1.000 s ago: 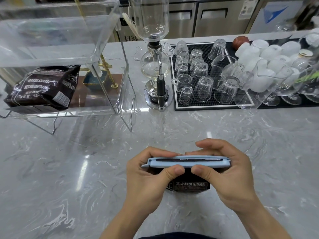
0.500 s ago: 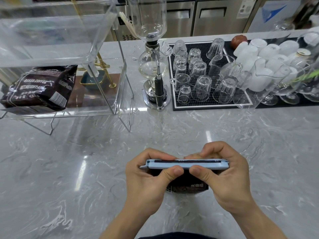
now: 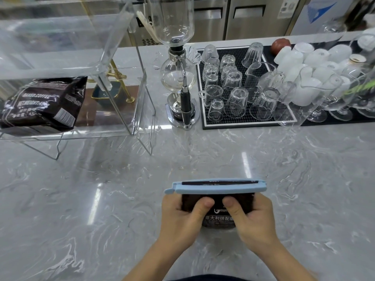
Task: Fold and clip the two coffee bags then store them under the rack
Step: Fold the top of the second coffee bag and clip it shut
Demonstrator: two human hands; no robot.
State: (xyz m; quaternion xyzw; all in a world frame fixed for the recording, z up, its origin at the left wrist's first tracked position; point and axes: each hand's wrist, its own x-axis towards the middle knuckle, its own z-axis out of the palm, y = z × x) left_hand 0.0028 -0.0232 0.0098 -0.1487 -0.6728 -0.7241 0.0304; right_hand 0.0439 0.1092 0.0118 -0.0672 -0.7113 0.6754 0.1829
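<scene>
The left hand point(image 3: 182, 218) and right hand point(image 3: 253, 218) each grip one side of a dark coffee bag point(image 3: 218, 207), thumbs pressed on its front face, near the front edge of the marble desk point(image 3: 101, 199). A light-blue clip point(image 3: 215, 187) is clamped across the bag's folded top. A second coffee bag point(image 3: 43, 103) lies flat under the clear acrylic rack point(image 3: 113, 57), at the desk's far left.
</scene>
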